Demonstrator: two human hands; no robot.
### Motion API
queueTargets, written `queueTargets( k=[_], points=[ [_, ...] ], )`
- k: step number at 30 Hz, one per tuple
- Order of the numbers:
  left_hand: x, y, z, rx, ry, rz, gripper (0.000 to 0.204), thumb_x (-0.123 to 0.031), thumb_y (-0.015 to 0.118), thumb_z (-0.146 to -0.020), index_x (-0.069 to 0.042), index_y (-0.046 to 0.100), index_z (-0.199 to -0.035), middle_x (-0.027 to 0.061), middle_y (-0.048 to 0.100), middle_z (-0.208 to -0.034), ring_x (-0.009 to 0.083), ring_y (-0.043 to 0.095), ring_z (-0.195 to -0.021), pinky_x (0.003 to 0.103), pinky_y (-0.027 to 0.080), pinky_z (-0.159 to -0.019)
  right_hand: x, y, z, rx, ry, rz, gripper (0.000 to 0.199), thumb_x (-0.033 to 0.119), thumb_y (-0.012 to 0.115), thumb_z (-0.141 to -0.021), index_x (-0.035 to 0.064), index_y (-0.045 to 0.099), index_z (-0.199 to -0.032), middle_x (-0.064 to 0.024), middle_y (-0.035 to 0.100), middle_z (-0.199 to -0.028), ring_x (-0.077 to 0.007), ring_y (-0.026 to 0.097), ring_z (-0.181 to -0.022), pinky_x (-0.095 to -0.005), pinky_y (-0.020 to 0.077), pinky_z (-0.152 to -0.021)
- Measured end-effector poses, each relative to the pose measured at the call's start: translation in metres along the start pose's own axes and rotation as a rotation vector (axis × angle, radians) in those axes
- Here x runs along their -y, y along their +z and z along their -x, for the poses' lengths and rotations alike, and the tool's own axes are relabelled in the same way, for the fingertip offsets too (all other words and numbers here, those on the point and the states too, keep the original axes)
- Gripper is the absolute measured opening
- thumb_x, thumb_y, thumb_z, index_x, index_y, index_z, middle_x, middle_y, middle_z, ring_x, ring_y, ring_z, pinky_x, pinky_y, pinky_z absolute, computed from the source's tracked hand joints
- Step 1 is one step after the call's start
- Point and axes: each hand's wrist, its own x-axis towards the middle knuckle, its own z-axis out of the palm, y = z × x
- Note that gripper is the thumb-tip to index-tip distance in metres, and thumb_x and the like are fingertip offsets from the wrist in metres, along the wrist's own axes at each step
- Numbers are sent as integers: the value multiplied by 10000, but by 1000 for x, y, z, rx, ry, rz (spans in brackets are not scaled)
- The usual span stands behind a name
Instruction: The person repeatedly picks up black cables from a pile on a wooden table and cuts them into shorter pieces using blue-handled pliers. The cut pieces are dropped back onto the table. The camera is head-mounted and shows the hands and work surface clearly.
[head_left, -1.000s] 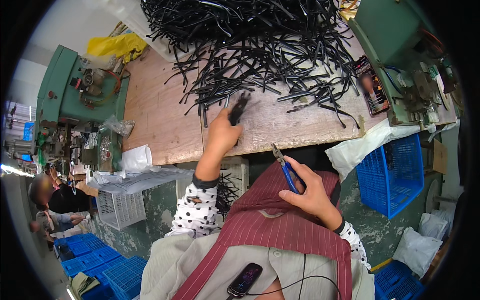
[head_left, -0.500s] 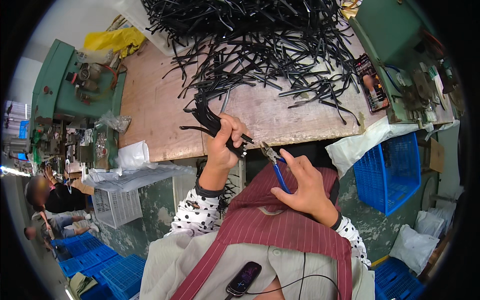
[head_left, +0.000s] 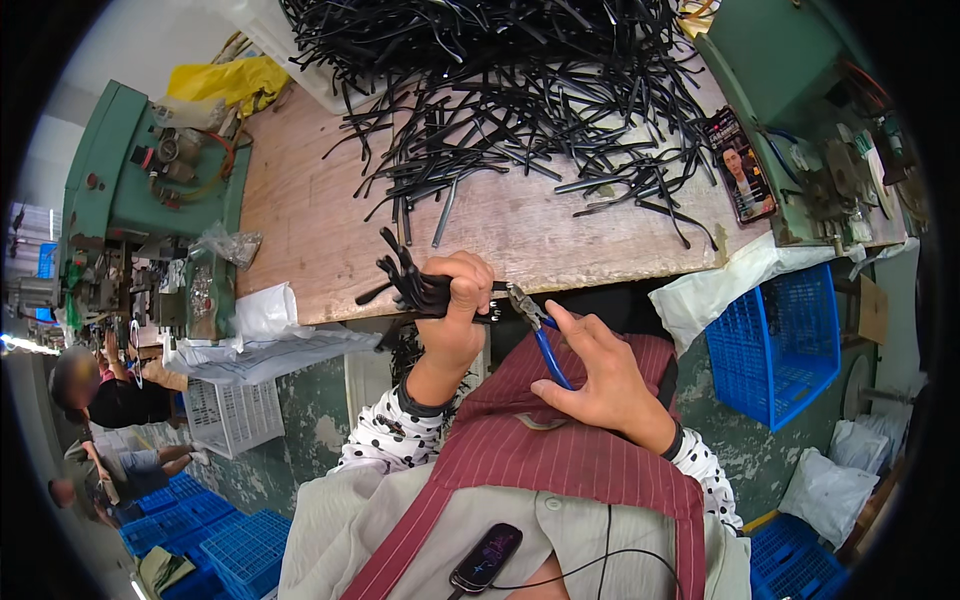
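My left hand (head_left: 460, 305) is closed around a bundle of black plastic strips (head_left: 405, 280), held just off the near edge of the wooden workbench (head_left: 300, 215). My right hand (head_left: 595, 375) grips blue-handled pliers (head_left: 535, 325) whose jaws meet the right end of the bundle. A large heap of the same black strips (head_left: 520, 90) covers the far half of the bench. A few loose strips lie closer, near the bench's middle.
Green machines stand at the bench's left (head_left: 140, 215) and right (head_left: 800, 110). A blue crate (head_left: 780, 345) and white bags hang below the right edge. A white basket (head_left: 230, 415) sits lower left, with other people (head_left: 105, 400) beyond. A dark device (head_left: 485, 555) is clipped on my chest.
My left hand picked up strips on the bench, then pulled the bundle back to the near edge. My right hand lifted the pliers until the jaws reached the bundle.
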Motion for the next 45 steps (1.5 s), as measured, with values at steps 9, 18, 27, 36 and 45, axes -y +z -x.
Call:
queueTargets(
  k=[9, 18, 27, 36, 45],
  points=[
    [-6, -21, -23, 39, -549, 302, 348, -399, 471, -1066, -120, 512, -863, -35, 409, -653, 88, 374, -553, 319, 428, -672, -6, 0, 7, 18, -16, 35, 886, 235, 864, -673, 80, 495, -1464, -128, 564, -945, -287, 610, -787, -389, 530, -699],
    [2, -30, -30, 363, -803, 743, 367, -417, 403, -1085, -133, 515, -881, -75, 418, -631, 46, 376, -532, 272, 346, -582, -1, -15, -1, -139, -134, 315, 850, 238, 850, -619, 114, 560, -1407, -117, 573, -968, -280, 594, -786, -375, 511, -651],
    [9, -33, -31, 390, -757, 791, 378, -434, 427, -1074, -143, 521, -852, -94, 424, -601, 37, 355, -495, 259, 331, -567, 3, -28, -6, -8, -254, 254, 868, 241, 851, -607, 125, 556, -1414, -123, 591, -1039, -282, 604, -848, -376, 527, -693],
    [15, -36, -27, 435, -710, 836, 389, -448, 430, -1068, -148, 504, -833, -93, 414, -589, 38, 343, -485, 266, 339, -574, 0, -21, -3, 40, -251, 290, 874, 239, 847, -630, 113, 529, -1435, -119, 554, -993, -270, 587, -822, -381, 517, -660],
    [5, -29, -11, 234, -308, 571, 351, -390, 525, -1043, -101, 528, -843, 9, 439, -602, 111, 344, -507, 312, 370, -646, -8, -13, 1, -33, -221, 189, 833, 226, 849, -644, 98, 551, -1411, -106, 542, -894, -261, 587, -717, -375, 513, -620]
  ],
)
